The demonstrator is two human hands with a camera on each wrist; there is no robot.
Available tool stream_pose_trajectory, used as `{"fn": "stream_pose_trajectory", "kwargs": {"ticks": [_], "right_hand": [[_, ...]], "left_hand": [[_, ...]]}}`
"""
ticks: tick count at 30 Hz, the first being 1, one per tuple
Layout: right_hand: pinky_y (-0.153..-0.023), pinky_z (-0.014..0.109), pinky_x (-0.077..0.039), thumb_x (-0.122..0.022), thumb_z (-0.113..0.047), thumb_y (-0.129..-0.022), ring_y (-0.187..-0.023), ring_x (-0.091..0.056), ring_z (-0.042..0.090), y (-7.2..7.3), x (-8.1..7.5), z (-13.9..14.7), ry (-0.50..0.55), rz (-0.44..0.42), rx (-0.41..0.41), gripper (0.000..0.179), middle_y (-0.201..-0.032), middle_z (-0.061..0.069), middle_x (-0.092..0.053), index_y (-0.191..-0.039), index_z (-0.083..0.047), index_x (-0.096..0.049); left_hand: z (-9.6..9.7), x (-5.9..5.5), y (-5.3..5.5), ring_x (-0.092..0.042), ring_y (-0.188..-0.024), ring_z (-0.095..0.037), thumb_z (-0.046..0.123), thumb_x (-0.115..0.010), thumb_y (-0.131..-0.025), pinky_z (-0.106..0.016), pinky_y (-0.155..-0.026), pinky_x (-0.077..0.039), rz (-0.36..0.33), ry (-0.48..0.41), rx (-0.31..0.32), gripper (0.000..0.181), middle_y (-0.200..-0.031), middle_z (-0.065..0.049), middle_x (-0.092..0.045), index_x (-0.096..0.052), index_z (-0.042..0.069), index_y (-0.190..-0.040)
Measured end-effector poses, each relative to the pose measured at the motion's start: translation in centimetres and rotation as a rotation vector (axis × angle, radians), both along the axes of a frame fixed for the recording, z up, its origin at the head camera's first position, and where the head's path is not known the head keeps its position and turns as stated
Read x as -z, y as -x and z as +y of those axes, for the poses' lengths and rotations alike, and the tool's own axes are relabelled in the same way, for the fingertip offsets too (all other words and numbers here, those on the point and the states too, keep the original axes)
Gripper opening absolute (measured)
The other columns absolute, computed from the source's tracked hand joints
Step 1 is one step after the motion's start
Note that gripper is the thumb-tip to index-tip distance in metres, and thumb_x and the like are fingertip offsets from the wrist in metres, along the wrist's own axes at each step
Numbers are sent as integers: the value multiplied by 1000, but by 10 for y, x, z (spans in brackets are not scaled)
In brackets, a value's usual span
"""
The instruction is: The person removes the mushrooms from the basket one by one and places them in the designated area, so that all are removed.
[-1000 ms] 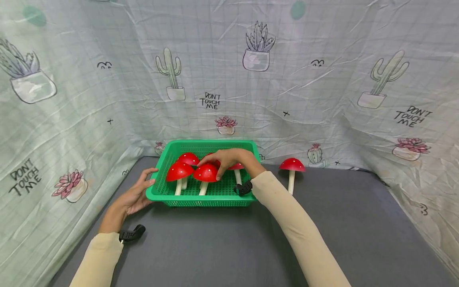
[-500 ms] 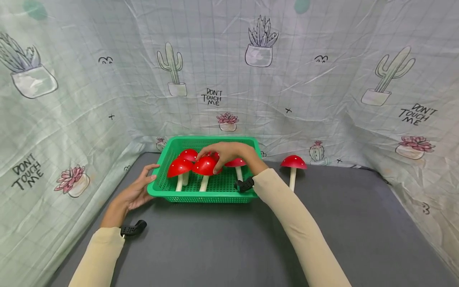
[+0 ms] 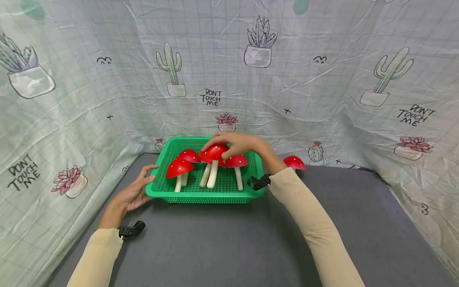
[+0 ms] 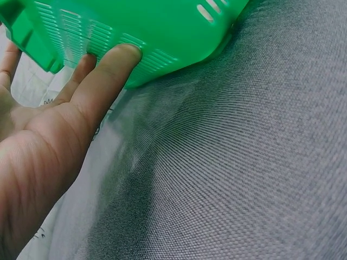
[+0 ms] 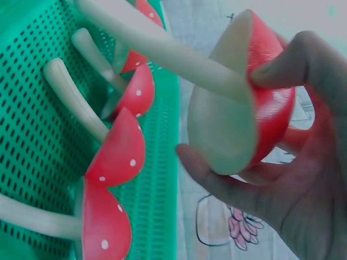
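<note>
My right hand (image 3: pixel 238 144) grips a toy mushroom (image 3: pixel 213 175) by its white-dotted red cap, above the green basket (image 3: pixel 201 195). In the right wrist view the thumb and fingers hold the cap of this mushroom (image 5: pixel 274 108); its hollow pale underside and cream stem point toward the basket. Several similar mushrooms (image 3: pixel 179 168) lie inside the basket, caps toward the back. My left hand (image 3: pixel 134 194) is at the basket's left end. In the left wrist view its fairly straight fingers (image 4: pixel 111 76) touch the slotted outer wall of the basket (image 4: pixel 162 32).
Another red-capped mushroom (image 3: pixel 295 162) lies on the grey table (image 3: pixel 222 239) to the right of the basket, its stem mostly hidden by the right arm. A pale curtain (image 3: pixel 287 79) printed with cacti stands around the back and sides.
My right hand has lifted the mushroom from the basket and moved up and to the right with it. A mushroom stem behind it now shows. The left hand stays at the basket's left end.
</note>
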State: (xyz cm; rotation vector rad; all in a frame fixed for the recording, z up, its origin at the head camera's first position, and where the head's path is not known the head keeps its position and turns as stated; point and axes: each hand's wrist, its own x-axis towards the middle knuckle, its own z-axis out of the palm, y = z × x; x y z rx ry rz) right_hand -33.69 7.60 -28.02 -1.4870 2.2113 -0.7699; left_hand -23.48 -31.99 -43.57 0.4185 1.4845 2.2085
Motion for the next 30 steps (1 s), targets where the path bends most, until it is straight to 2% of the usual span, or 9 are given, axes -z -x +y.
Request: {"fn": "stream_pose_trajectory", "kwargs": {"ticks": [10, 15, 18, 23, 26, 30], "right_hand": [[-94, 37, -51, -53, -10, -88, -119, -51, 23, -9, -5, 13, 57, -43, 88, 46, -132, 5, -56, -133, -13, -57], [-92, 37, -49, -50, -15, -95, -117, -49, 24, -15, -6, 18, 72, -115, 107, 37, -132, 10, -54, -131, -7, -55], [-90, 39, -48, -51, -19, -102, -111, -51, 24, -17, -7, 21, 87, -123, 121, 27, -127, 10, -55, -125, -6, -55], [-83, 39, -49, -65, -20, -100, -101, -56, 23, -15, -8, 23, 97, -51, 120, 19, -117, 6, -59, -113, -9, -57], [-77, 37, -48, -71, -22, -97, -96, -57, 22, -15, -9, 25, 75, 3, 131, 20, -112, 4, -61, -109, -11, -59], [-75, 35, -48, -77, -28, -93, -95, -56, 19, -16, -9, 28, 45, 66, 151, 25, -109, 1, -62, -105, -13, -61]], "left_hand": [[-5, 4, -1, -69, -92, -17, 13, -27, -113, -38, -84, -58, 4, -46, 23, 34, -132, -8, -48, -21, 33, -140], [-7, 7, -3, -69, -92, -18, 13, -26, -113, -37, -84, -58, 7, -58, 29, 34, -132, -8, -49, -20, 32, -140], [-7, 7, -4, -69, -92, -17, 13, -26, -113, -38, -84, -58, 11, -58, 32, 34, -132, -7, -49, -21, 33, -140], [-5, 4, -3, -69, -93, -17, 13, -25, -113, -38, -85, -58, 14, -42, 31, 34, -133, -7, -46, -20, 33, -139], [-3, 2, -1, -68, -94, -18, 12, -24, -113, -38, -85, -58, 14, -34, 23, 34, -135, -9, -45, -20, 33, -140], [-2, 0, 0, -68, -95, -18, 12, -26, -113, -38, -85, -58, 6, -22, 19, 35, -136, -10, -44, -19, 32, -142]]}}
